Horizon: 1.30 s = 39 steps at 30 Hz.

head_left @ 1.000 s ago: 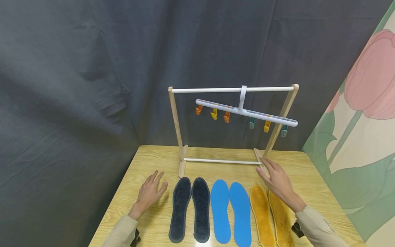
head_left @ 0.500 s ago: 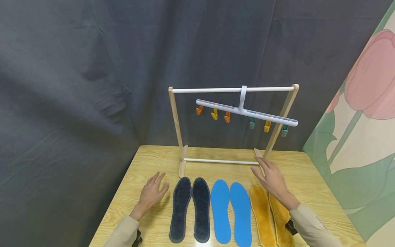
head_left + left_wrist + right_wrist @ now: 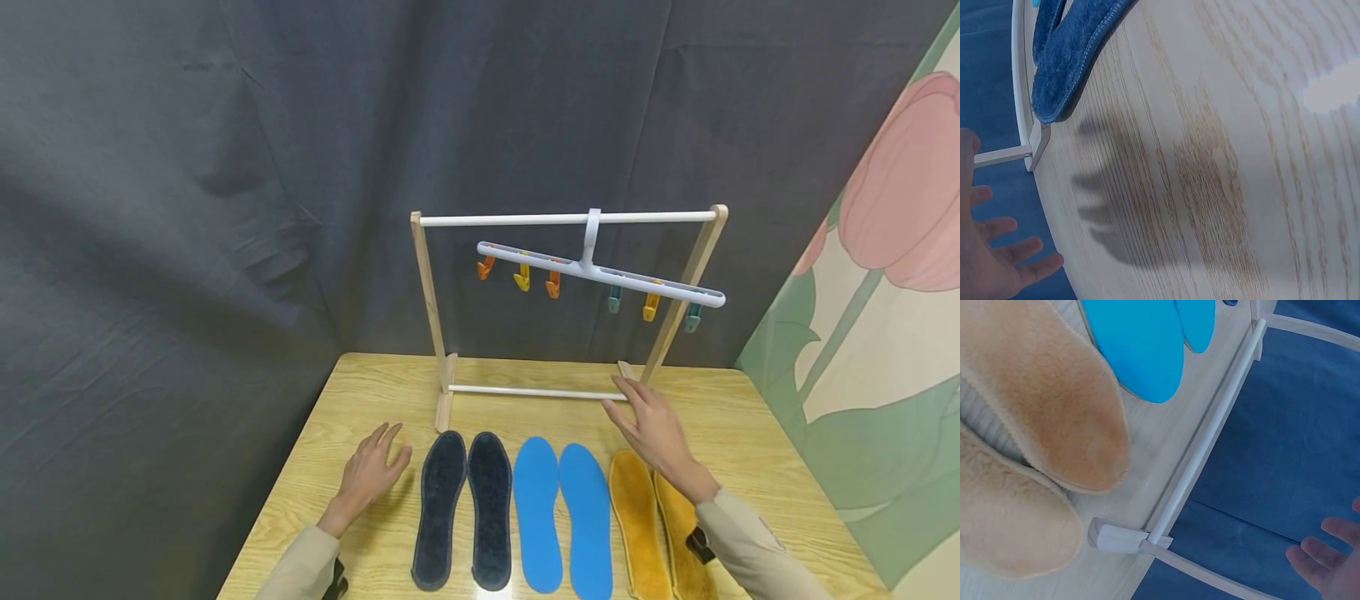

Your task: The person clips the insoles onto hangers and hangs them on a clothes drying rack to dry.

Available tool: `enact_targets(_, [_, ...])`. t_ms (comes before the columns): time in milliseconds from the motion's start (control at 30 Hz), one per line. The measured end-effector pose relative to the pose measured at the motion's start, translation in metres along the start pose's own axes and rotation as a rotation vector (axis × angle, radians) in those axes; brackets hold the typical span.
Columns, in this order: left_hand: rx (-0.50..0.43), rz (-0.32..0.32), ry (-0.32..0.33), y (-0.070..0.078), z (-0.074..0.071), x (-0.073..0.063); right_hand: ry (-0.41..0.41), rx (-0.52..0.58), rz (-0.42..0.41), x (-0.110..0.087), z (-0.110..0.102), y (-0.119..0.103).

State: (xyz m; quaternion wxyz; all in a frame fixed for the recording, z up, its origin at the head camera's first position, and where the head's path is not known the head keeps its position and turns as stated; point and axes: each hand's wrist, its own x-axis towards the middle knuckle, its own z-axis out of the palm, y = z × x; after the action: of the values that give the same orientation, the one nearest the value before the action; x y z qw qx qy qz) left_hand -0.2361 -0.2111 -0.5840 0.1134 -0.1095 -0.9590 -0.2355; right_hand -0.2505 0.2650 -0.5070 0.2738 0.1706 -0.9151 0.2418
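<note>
In the head view my left hand hovers over the table, left of two dark fuzzy insoles. Its fingers are spread and hold nothing; the left wrist view shows its shadow on the wood. My right hand is raised above the tops of two yellow plush insoles, near the rack's right foot, which it partly covers. Its fingers are loosely extended around nothing. Between the dark and yellow pairs lie two flat blue insoles. All the insoles lie side by side with toes toward the rack.
A wooden rack with a white top rod and lower rod stands at the table's back. From it hangs a slanting white hanger with several orange, yellow and green clips. Dark cloth is behind; a tulip-patterned panel is right.
My right hand has moved left and slightly away from me, from beside the rack's right foot to in front of it. The left hand has barely shifted. Insoles and hanger stay put.
</note>
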Motion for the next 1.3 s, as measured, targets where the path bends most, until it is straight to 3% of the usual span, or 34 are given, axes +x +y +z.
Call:
enact_targets(467, [-0.037, -0.078, -0.056, 0.004, -0.001, 0.000, -0.034, 0.022, -0.025, 0.016, 0.001, -0.009])
enact_targets(1300, [-0.058, -0.021, -0.031, 0.006, 0.010, -0.008, -0.031, 0.025, -0.090, 0.046, 0.009, -0.034])
